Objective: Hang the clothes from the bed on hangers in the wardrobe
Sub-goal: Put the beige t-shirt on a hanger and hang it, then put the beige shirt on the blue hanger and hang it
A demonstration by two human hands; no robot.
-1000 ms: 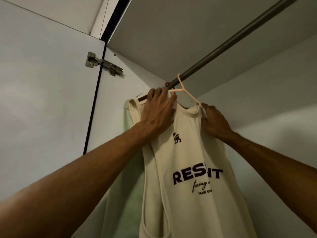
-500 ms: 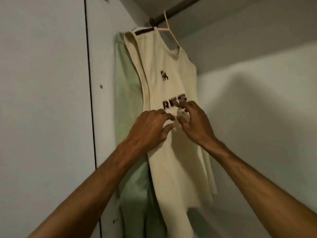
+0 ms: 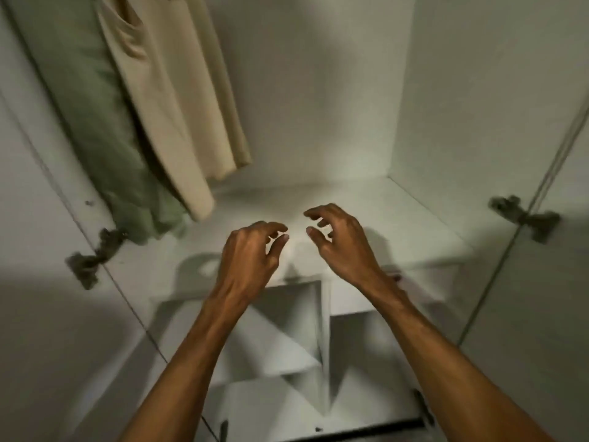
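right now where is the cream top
In the head view the cream top hangs upper left in the wardrobe, just right of the green garment, its hem above and left of the left hand.

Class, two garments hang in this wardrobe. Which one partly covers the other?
The cream top: it hangs right of the green garment and overlaps it; the green one lies behind.

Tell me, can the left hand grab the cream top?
Probably yes. The left hand holds nothing, and the cream top hangs up and left of it, with only open air between.
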